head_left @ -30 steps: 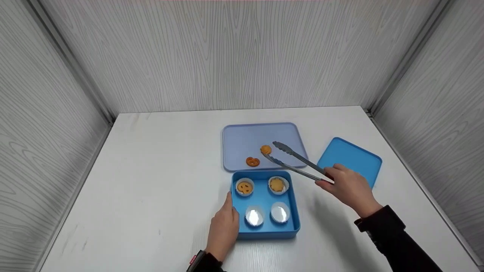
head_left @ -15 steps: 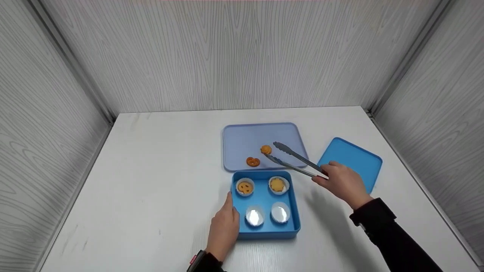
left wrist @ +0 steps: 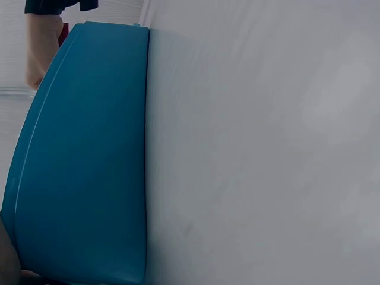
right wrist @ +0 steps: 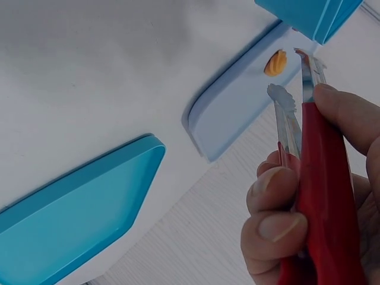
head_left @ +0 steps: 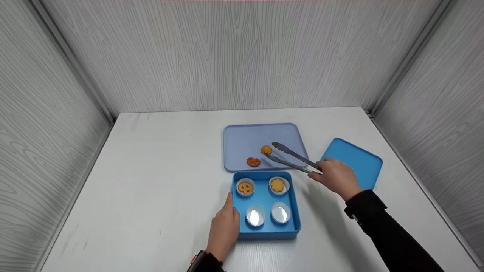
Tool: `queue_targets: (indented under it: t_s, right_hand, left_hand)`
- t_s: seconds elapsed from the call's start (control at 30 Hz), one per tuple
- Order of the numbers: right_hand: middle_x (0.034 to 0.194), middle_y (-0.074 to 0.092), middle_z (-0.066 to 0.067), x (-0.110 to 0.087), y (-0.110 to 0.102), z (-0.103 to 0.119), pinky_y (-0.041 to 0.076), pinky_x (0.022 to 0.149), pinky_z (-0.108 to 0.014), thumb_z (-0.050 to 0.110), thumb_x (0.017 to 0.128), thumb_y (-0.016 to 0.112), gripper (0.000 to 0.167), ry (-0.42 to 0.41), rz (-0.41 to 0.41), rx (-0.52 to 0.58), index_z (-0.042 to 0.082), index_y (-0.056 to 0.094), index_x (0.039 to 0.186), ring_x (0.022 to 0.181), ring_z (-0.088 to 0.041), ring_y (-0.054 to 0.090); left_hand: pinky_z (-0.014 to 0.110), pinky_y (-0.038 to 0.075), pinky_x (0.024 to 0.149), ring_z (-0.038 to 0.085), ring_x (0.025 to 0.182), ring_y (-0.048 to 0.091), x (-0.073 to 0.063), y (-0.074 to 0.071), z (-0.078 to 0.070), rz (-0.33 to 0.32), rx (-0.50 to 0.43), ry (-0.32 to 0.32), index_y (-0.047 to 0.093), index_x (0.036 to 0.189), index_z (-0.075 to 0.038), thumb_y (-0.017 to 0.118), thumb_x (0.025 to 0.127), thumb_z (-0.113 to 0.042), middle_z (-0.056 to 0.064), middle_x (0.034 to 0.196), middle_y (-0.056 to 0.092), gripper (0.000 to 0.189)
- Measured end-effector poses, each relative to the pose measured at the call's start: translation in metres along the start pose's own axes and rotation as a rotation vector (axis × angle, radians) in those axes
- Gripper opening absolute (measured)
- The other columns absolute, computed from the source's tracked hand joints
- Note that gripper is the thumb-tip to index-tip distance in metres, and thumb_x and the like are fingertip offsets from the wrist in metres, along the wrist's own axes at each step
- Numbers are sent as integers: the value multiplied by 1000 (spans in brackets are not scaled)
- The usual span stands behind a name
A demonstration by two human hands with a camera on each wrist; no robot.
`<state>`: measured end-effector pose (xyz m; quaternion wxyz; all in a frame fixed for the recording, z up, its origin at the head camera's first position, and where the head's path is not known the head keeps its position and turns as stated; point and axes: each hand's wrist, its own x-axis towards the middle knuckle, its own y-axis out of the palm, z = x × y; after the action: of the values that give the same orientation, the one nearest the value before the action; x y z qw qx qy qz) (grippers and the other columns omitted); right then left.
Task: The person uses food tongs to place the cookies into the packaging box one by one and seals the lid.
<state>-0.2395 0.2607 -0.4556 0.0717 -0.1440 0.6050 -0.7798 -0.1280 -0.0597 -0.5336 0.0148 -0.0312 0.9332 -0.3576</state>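
My right hand [head_left: 337,180] grips metal tongs [head_left: 289,165] with red handles [right wrist: 323,196]. The tongs' arms are spread apart over the lavender tray [head_left: 236,139]. One tip is at the near edge of a round swirled cookie [head_left: 266,150]; whether it touches cannot be told. A pretzel-shaped cookie [head_left: 253,162] lies beside it. My left hand [head_left: 224,227] rests along the left wall of a blue box [head_left: 268,235], index finger straight. Inside, the back paper cups hold a holed round cookie [head_left: 245,188] and a star-like yellow cookie [head_left: 277,185]. Two front paper cups [head_left: 255,216] show bare shiny bottoms.
A flat blue lid [head_left: 359,162] with a raised rim lies right of the tray, partly behind my right hand. Grey wood-grain panels [head_left: 242,56] enclose the white table [head_left: 151,181] at the back and both sides.
My right hand has shifted left and slightly away from me. The tongs' tips stay close to the round cookie. My left hand and the box look the same.
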Motion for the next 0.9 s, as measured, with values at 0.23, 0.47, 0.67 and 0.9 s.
queue_targets:
  t_s: [0.23, 0.47, 0.67, 0.9]
  right_hand:
    - [73, 57, -4, 6, 4, 0, 39, 52, -34, 28, 89, 78, 23, 4, 15, -2, 9, 69, 78, 61, -20, 51]
    - [75, 59, -6, 11, 7, 2, 42, 53, -35, 28, 89, 79, 24, 7, 35, -3, 8, 71, 80, 62, -20, 54]
    - [78, 62, -7, 14, 10, 4, 48, 55, -41, 28, 89, 79, 23, 1, 26, -10, 7, 72, 84, 64, -23, 59]
    - [78, 61, -7, 16, 13, 8, 49, 59, -41, 25, 90, 79, 20, -9, 17, 1, 7, 75, 86, 66, -22, 58]
  left_hand:
    - [49, 52, 101, 31, 119, 65, 0, -1, 0, 4, -1, 0, 38, 154, 5, 46, 106, -12, 20, 148, 55, 51]
    - [49, 51, 102, 32, 122, 64, 0, -1, 0, 8, -8, -7, 38, 154, 5, 46, 106, -12, 19, 149, 54, 51]
    - [48, 53, 100, 30, 119, 66, -1, -1, -1, -4, -3, -2, 39, 154, 5, 46, 106, -12, 19, 147, 56, 51]
    - [48, 51, 102, 29, 121, 65, -1, -1, -2, 6, -7, -13, 38, 154, 5, 46, 107, -12, 18, 148, 54, 51]
